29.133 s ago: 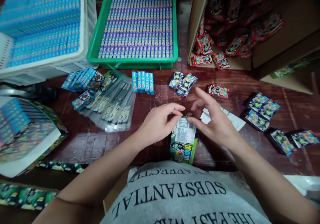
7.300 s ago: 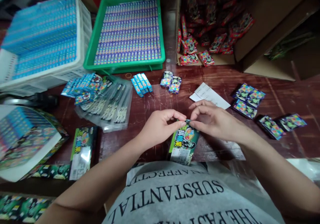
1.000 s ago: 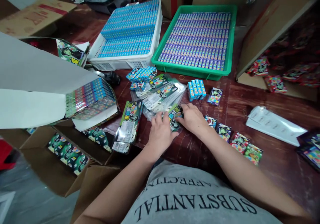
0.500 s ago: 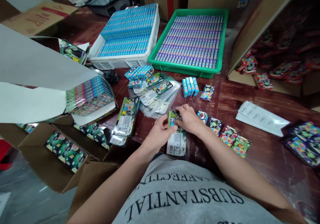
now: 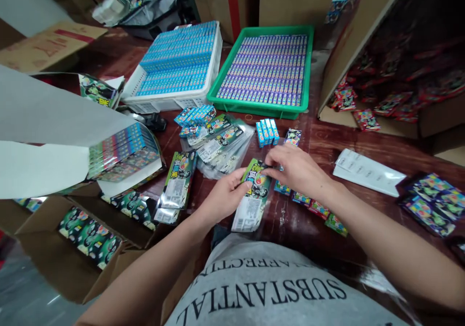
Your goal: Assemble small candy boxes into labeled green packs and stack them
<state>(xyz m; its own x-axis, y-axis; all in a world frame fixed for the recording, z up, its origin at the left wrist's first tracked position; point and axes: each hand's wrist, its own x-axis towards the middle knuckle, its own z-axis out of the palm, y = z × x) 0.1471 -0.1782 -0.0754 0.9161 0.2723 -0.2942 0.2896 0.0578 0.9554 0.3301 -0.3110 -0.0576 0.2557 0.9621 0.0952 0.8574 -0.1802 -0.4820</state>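
Note:
A green and black printed packet, with a clear plastic edge and a pale label on its lower half, lies tilted in front of me. My left hand grips its left side, thumb on top. At its upper right corner my right hand pinches the edge between thumb and fingers. Partly under my right forearm runs a row of small candy packs, among them a red one and a green one. Beyond my fingers stand several small blue boxes, and a purple pack lies partly hidden.
A white basket of blue boxes and a green tray of purple boxes stand at the back. Fanned clear sleeves and more packets lie left. Open cartons flank the table; a folded white sheet lies right.
Both hands have raised and tilted the packet slightly, its top leaning right. My right hand has shifted right to the packet's upper corner. The whole view has also moved a little.

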